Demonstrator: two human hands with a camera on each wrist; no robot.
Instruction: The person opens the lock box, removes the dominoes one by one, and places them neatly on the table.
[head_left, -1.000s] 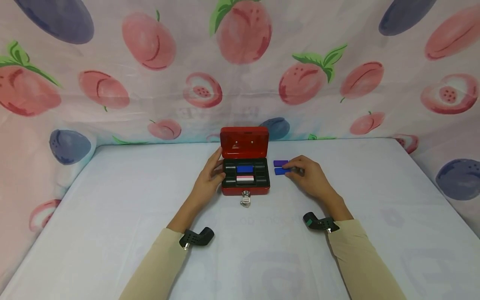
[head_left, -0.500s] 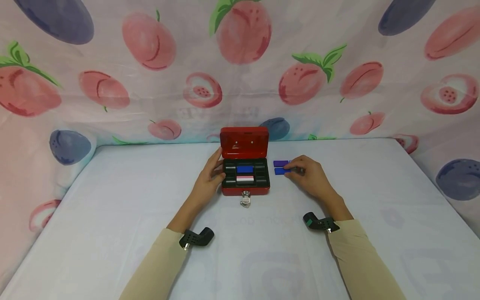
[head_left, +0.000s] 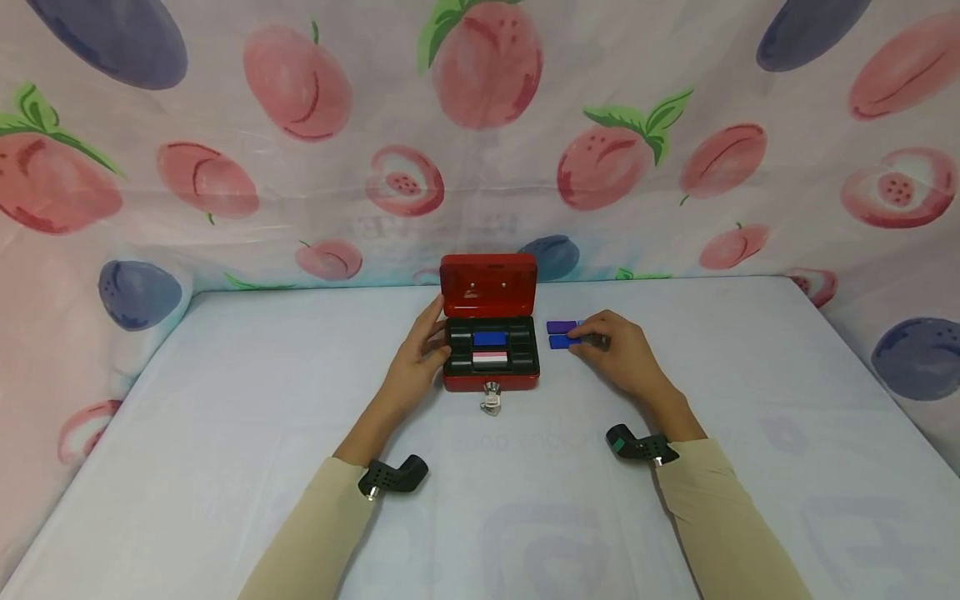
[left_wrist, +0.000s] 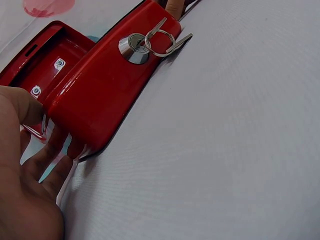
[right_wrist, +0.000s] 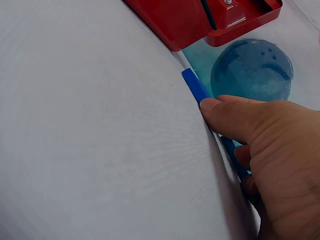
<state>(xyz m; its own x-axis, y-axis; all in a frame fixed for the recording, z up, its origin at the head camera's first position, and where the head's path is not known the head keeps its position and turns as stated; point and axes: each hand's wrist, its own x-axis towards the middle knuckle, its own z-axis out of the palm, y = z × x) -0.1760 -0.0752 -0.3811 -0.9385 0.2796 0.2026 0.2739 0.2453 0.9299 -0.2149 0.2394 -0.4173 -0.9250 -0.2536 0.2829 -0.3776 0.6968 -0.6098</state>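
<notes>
A red cash box (head_left: 456, 383) stands with its lid (head_left: 489, 285) raised. Its black tray (head_left: 521, 325) carries a flat blue bar (head_left: 490, 338) and a pink-and-white piece (head_left: 490, 357). My left hand (head_left: 411, 360) rests against the box's left side, thumb at the rim and fingers extended along the side and lid. To the right of the box, my right hand (head_left: 618, 350) pinches a second flat blue bar (right_wrist: 194, 85) between thumb and fingers; its right part is hidden. Just behind it lies a purple bar (head_left: 561, 327).
Keys on a ring (left_wrist: 161, 42) hang from the lock (left_wrist: 134, 48) at the box's front. A white cloth covers the table (head_left: 495, 517). Behind rises a fruit-print backdrop (head_left: 480, 183). A light-blue sliver (head_left: 580, 322) shows beside the purple bar, partly hidden by my right hand.
My right thumb and fingertips have shifted very slightly on the blue bar. The left hand, box and bars stay in place.
</notes>
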